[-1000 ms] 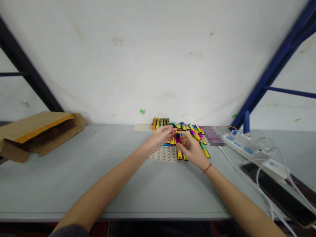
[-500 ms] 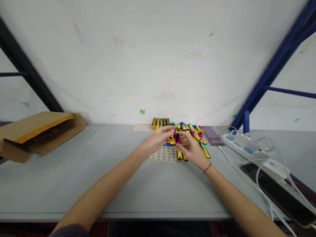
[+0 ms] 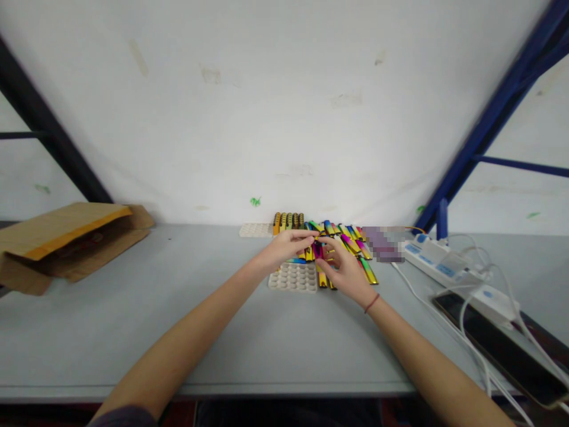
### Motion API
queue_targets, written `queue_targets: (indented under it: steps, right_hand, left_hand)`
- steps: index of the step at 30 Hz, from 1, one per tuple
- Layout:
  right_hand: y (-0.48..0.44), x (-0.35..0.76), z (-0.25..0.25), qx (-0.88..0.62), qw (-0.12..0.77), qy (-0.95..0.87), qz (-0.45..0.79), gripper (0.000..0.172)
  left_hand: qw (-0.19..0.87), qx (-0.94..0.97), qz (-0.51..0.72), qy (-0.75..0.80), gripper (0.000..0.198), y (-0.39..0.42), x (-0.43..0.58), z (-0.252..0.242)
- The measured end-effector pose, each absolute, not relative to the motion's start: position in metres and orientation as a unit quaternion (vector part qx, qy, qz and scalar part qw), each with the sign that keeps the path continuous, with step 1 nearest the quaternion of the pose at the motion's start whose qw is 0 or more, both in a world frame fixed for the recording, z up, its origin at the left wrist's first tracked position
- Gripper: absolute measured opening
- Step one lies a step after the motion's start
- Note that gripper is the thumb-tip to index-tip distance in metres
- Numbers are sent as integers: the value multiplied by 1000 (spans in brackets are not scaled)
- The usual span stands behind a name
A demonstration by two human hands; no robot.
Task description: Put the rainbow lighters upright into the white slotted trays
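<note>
My left hand reaches in with its thumb and fingers pinched on a small shiny gold tube, mostly covered by fingertips. Meeting it there are the curled fingers of my right hand, touching the same tube; its thumb sits lower and apart. A magenta tube shows between right thumb and fingers, and I cannot tell whether it is gripped. Several shiny rainbow-and-gold tubes lie around and behind the hands. Below the left hand is a white tray with round hollows.
Dark-topped gold tubes stand in rows by the wall, beside another white hollowed tray. An open brown paper bag lies left. At right are a power strip, white cables and a dark phone.
The tube at the fingertips has tilted from slanting downward to lying flatter. My left fingers have straightened toward the right hand, and their tips now meet. The view has shifted slightly.
</note>
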State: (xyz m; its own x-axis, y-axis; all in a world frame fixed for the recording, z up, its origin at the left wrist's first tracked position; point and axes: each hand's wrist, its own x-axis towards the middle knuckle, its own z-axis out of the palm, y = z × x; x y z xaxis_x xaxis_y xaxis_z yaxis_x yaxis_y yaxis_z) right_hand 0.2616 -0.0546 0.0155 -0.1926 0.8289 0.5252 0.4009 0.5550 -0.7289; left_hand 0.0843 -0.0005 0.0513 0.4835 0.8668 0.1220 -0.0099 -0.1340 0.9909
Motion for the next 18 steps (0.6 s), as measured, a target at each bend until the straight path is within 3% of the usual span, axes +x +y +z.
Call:
queue_targets:
  steps: [9,18]
  right_hand:
    - [-55,262,16,-416,476,-750,196,40]
    - [-54,262,13,-428,477,-739,209,42]
  left_hand:
    - [565,657,389,312,28,-6,84,59]
    - [389,756,409,332,13,-3,84,53]
